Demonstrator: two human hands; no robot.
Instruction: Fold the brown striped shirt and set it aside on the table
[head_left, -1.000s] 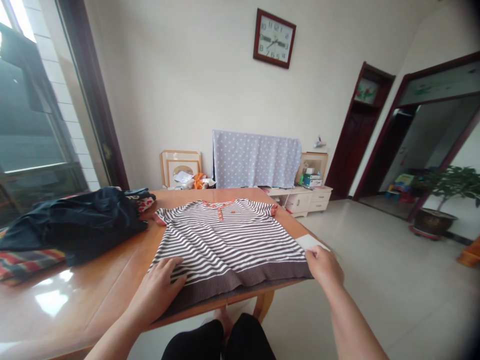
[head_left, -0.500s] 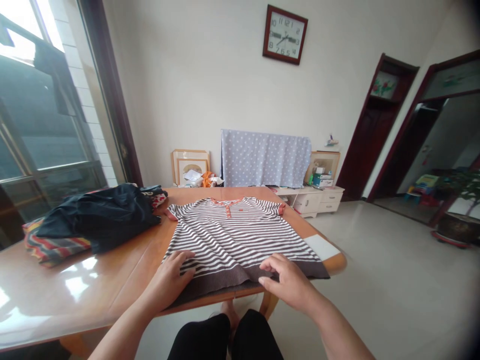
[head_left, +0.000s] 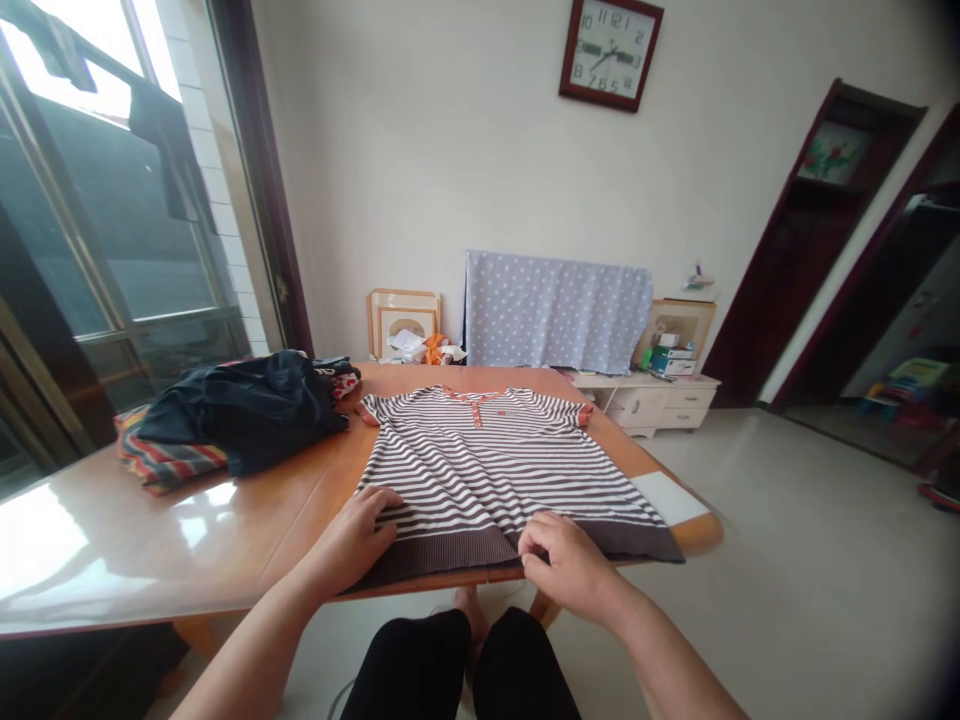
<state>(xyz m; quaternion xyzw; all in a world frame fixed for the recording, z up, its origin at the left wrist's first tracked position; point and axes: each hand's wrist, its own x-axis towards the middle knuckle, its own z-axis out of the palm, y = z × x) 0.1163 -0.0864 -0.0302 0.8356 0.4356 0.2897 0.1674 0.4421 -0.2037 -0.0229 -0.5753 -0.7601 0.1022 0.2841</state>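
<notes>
A brown-and-white striped short-sleeved shirt (head_left: pixel 495 460) lies spread on the wooden table, its orange-trimmed neck at the far side and its dark ribbed hem towards me. Flat on its lower left part rests my left hand (head_left: pixel 365 530), fingers stretched and apart. At the middle of the hem, my right hand (head_left: pixel 562 562) has its fingers curled in, thumb and forefinger pinching the ribbed edge. Some of the right fingertips are hidden by the hand itself. Shallow creases run down the front of the shirt.
A heap of clothes (head_left: pixel 247 415), mostly dark navy, sits on the table's left side. A white sheet (head_left: pixel 670 498) lies near the right corner of the table (head_left: pixel 300 530). Behind stand a cloth-covered object (head_left: pixel 555 310) and a low white cabinet (head_left: pixel 667 405).
My right hand's fingers have closed from a loose, parted shape onto the hem. My left hand stays on the shirt. The camera view has turned slightly left.
</notes>
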